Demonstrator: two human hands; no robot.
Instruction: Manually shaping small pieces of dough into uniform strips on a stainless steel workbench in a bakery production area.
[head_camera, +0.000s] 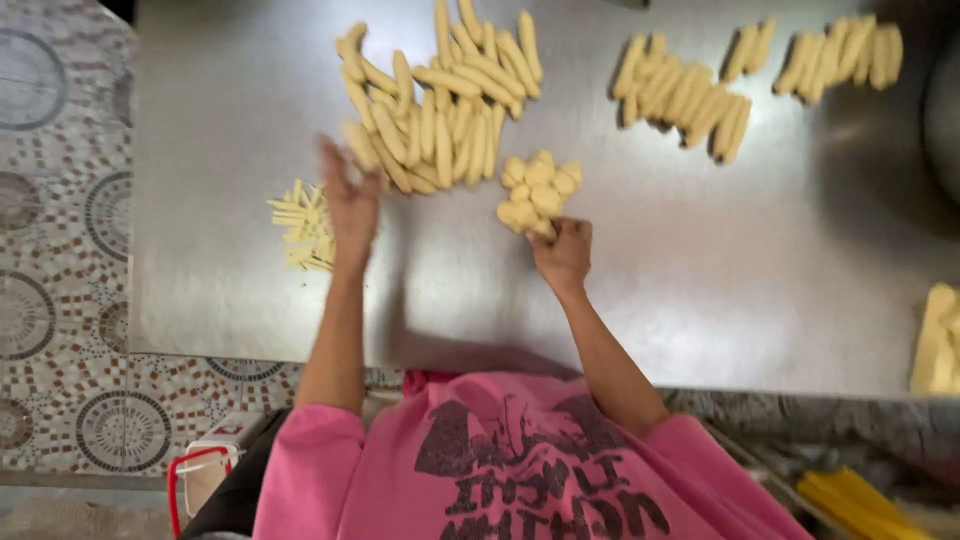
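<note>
On steel table (700, 290), dough sticks (440, 110)

The near part of the steel table (700, 300) lies bare, so free passage is offered along its front edge, right of the right hand (563, 252). Between the two hands a narrow open strip of steel is left. Ahead, the way is blocked by the big pile of dough sticks (440, 110) and the cluster of dough balls (538, 190). Left of the left hand (350, 200), thin strips (303, 225) are scattered. Far right, two rows of sticks (685, 95) (840, 55) are separated by open gaps, and a pale block (935, 345) stands at the right edge.
</note>
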